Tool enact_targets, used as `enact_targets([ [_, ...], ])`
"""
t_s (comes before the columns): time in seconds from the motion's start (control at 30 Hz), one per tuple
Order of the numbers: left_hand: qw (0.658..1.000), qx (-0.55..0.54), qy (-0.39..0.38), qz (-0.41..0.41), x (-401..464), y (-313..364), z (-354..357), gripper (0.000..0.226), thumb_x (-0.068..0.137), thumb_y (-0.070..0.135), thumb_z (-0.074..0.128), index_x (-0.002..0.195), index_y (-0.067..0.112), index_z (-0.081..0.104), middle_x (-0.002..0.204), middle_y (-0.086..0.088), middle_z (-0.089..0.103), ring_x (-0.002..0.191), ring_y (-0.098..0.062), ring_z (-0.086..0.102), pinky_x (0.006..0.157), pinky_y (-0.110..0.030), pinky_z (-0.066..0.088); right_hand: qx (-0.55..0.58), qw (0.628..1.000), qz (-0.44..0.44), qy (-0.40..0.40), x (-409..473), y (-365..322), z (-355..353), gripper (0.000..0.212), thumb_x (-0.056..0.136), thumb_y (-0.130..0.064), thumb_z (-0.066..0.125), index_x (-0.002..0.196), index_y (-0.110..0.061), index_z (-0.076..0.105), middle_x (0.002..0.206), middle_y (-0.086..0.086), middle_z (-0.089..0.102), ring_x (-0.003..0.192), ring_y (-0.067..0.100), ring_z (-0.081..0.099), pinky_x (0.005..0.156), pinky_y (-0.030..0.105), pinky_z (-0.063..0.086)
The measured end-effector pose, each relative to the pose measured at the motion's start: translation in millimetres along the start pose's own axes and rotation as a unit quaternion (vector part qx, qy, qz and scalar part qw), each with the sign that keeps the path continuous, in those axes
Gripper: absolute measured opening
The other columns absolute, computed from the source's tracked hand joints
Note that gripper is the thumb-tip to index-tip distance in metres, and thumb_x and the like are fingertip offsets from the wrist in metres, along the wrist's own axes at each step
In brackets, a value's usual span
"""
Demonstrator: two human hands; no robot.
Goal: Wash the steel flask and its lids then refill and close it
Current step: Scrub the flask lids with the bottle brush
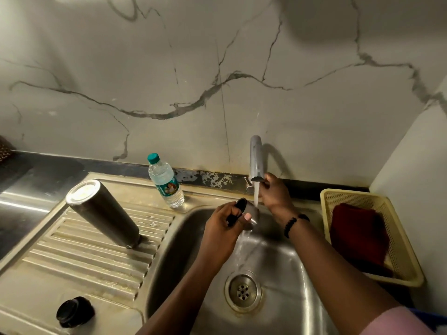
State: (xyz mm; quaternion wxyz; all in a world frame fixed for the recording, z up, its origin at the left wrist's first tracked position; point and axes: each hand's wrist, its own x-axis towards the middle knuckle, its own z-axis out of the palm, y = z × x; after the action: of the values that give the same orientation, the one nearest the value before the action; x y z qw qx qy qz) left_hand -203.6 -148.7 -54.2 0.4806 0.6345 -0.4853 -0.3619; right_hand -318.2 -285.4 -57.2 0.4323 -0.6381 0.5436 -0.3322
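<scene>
The steel flask [104,213] stands upside down on the ribbed drainboard [79,257], left of the basin. A black inner lid [75,311] lies at the drainboard's front left. My left hand [223,228] grips the steel cup lid [251,216], black inside, and holds it in the running water above the sink basin [278,257]. My right hand [274,192] reaches behind the tap's spout [256,158]; its fingers are curled at the tap's base, and what they hold is hidden.
A clear plastic water bottle [165,181] with a teal cap stands at the back rim of the sink. A yellow plastic basket [396,238] with a dark red cloth [358,235] sits right of the basin. The drain [243,291] is open below the stream.
</scene>
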Motion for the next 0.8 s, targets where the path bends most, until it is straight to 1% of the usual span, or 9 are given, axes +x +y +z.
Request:
enact_targets([
  [0.1,0.999,-0.035,0.016,-0.019,-1.0,-1.2,7.0,0.018,0.092,0.031,0.069,0.098,0.015,0.07,0.102,-0.001,0.074,0.09,-0.008,0.071,0.085,-0.027,0.053,0.24,0.965,0.099,-0.046,-33.2,4.7,-1.4,0.015,0.1,-0.021,0.052,0.096,-0.02,0.066,0.104,0.011,0.069,0.096,0.023,0.065,0.088,0.038,0.055],
  [0.2,0.997,-0.056,0.036,-0.032,-1.4,-4.8,12.9,0.023,0.093,0.033,0.067,0.1,0.012,0.07,0.098,-0.002,0.075,0.092,-0.014,0.071,0.089,-0.037,0.056,0.333,0.936,0.082,-0.082,-58.3,17.0,-2.4,0.026,0.096,-0.031,0.055,0.111,-0.015,0.069,0.114,0.01,0.07,0.113,0.03,0.063,0.096,0.044,0.051],
  [0.27,0.993,-0.095,0.051,-0.046,-1.1,-4.8,13.6,0.021,0.096,0.028,0.064,0.1,0.008,0.069,0.095,-0.005,0.076,0.092,-0.019,0.072,0.09,-0.04,0.056,0.302,0.944,0.02,-0.131,-67.7,22.5,-2.5,0.033,0.092,-0.037,0.058,0.121,-0.022,0.066,0.123,0.002,0.068,0.118,0.023,0.061,0.098,0.042,0.05],
  [0.33,0.985,-0.152,0.058,-0.064,0.3,-3.1,13.3,0.023,0.097,0.026,0.062,0.101,0.004,0.069,0.094,-0.011,0.075,0.094,-0.028,0.071,0.09,-0.044,0.056,0.21,0.96,-0.048,-0.176,-73.2,26.4,-5.3,0.04,0.089,-0.028,0.067,0.128,-0.033,0.062,0.132,-0.012,0.062,0.123,0.008,0.057,0.099,0.031,0.05],
  [0.4,0.973,-0.205,0.058,-0.088,2.6,2.2,13.5,0.027,0.097,0.026,0.06,0.102,0.0,0.069,0.095,-0.018,0.074,0.092,-0.033,0.071,0.088,-0.045,0.056,0.118,0.971,-0.125,-0.165,-76.2,25.2,-9.5,0.053,0.085,-0.012,0.073,0.129,-0.038,0.059,0.134,-0.026,0.054,0.123,-0.008,0.051,0.095,0.014,0.046],
  [0.47,0.965,-0.236,0.042,-0.11,5.3,9.0,13.1,0.028,0.099,0.026,0.057,0.101,0.0,0.068,0.093,-0.019,0.074,0.085,-0.028,0.07,0.084,-0.041,0.058,0.066,0.975,-0.174,-0.119,-78.2,23.4,-11.9,0.057,0.086,-0.007,0.072,0.127,-0.043,0.056,0.133,-0.034,0.049,0.122,-0.013,0.049,0.092,0.007,0.044],
  [0.6,0.956,-0.265,0.005,-0.128,11.6,17.1,7.4,0.024,0.102,0.022,0.053,0.103,0.003,0.068,0.085,-0.014,0.072,0.08,-0.023,0.068,0.074,-0.035,0.056,-0.036,0.963,-0.262,-0.042,-81.4,29.7,-4.4,0.058,0.09,-0.011,0.067,0.139,-0.038,0.051,0.145,-0.016,0.047,0.132,-0.003,0.044,0.103,0.017,0.043],
  [0.73,0.944,-0.301,0.01,-0.135,13.5,12.4,2.1,0.024,0.102,0.019,0.05,0.097,0.006,0.069,0.089,-0.012,0.072,0.084,-0.02,0.069,0.076,-0.031,0.055,0.031,0.987,-0.152,-0.052,-81.9,24.9,7.7,0.048,0.089,-0.018,0.07,0.13,-0.036,0.052,0.123,-0.014,0.062,0.117,0.005,0.059,0.087,0.013,0.05],
  [0.8,0.941,-0.312,0.005,-0.134,12.0,12.0,4.3,0.024,0.102,0.017,0.05,0.093,0.007,0.07,0.088,-0.012,0.073,0.084,-0.02,0.07,0.074,-0.029,0.056,0.087,0.985,-0.124,-0.086,-82.7,24.8,15.3,0.06,0.088,-0.024,0.072,0.137,-0.036,0.042,0.131,-0.009,0.058,0.117,0.008,0.06,0.088,0.02,0.054],
])
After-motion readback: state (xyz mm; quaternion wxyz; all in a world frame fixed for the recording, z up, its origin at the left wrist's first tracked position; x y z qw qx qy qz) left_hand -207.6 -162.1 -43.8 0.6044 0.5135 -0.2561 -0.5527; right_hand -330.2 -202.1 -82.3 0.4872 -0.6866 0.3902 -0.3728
